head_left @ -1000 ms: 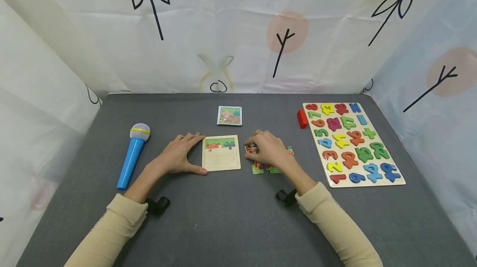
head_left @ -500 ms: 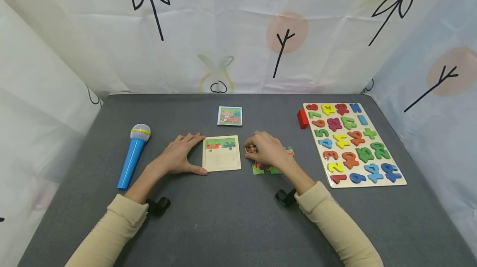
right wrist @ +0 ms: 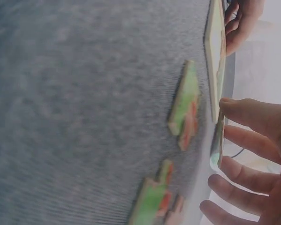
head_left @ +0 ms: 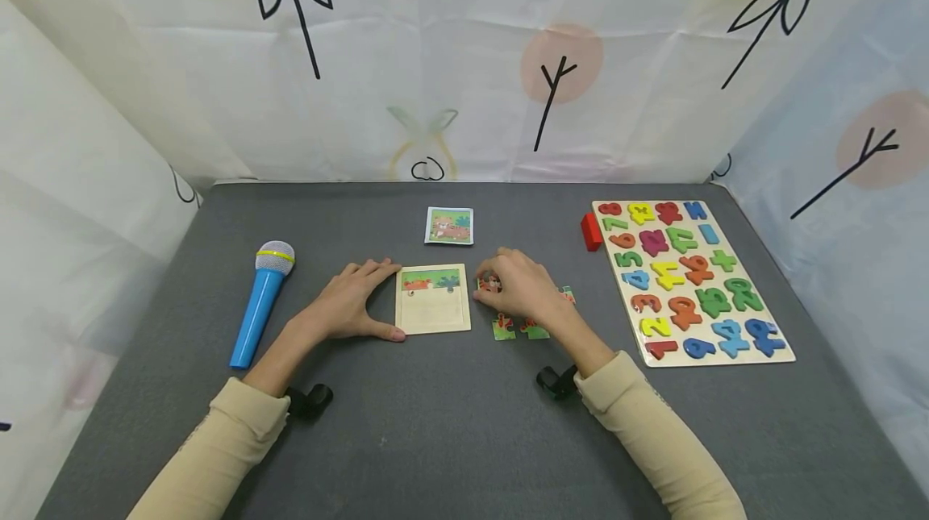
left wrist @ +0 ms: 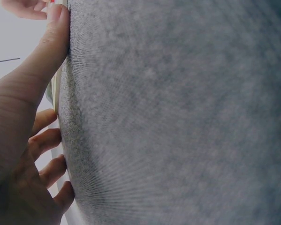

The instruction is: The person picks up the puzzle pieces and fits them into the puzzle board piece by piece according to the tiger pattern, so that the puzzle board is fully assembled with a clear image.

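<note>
Left fingers (head_left: 379, 275) spread against a square wooden board (head_left: 431, 313); right fingers (right wrist: 254, 143) pinch a flat piece (head_left: 489, 284), edge-on only in right wrist view.

I log the head view from above, facing forward-down across the bench (head_left: 435, 439); wrist views, close and sideways, share the puzzle board (head_left: 433, 314).

A dark grey table (head_left: 435, 439) bears a blue microphone (head_left: 256, 314) at left, a picture card (head_left: 449, 226) above centre, a puzzle tray (head_left: 433, 315) mid-frame, loose puzzle pieces (head_left: 504, 329) right of it, and a red block (head_left: 591, 232) beside a letter-and-number board (head_left: 689, 289) at right.
</note>
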The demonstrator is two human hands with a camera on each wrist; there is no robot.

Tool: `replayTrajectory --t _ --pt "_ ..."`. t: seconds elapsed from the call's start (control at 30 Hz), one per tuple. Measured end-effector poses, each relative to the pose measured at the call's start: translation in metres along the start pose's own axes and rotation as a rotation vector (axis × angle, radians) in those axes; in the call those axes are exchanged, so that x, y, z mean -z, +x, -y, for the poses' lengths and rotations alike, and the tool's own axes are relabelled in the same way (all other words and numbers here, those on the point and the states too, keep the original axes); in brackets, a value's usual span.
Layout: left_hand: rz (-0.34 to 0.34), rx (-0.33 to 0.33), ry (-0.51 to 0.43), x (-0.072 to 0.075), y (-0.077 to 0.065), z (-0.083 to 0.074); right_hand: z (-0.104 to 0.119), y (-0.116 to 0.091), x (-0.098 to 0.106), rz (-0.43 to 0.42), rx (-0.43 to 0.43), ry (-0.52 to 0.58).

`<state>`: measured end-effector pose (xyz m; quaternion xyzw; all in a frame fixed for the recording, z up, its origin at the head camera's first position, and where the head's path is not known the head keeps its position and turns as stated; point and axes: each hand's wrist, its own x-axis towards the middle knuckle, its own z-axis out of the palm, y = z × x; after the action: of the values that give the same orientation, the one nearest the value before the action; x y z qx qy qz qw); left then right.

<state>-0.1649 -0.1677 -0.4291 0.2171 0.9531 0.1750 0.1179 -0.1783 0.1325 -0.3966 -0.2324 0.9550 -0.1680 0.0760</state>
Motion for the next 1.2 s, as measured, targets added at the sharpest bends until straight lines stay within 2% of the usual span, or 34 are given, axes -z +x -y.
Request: replayTrajectory --t 0.53,1.2 --pt "-0.018 -0.007 0.004 -0.001 0.0 -0.001 0.021 0.008 0.007 -0.044 0.047 -0.01" --pt "-0.003 -0.003 0.005 0.0 -0.001 -0.001 0.063 0.025 -0.008 0.03 0.087 0.003"
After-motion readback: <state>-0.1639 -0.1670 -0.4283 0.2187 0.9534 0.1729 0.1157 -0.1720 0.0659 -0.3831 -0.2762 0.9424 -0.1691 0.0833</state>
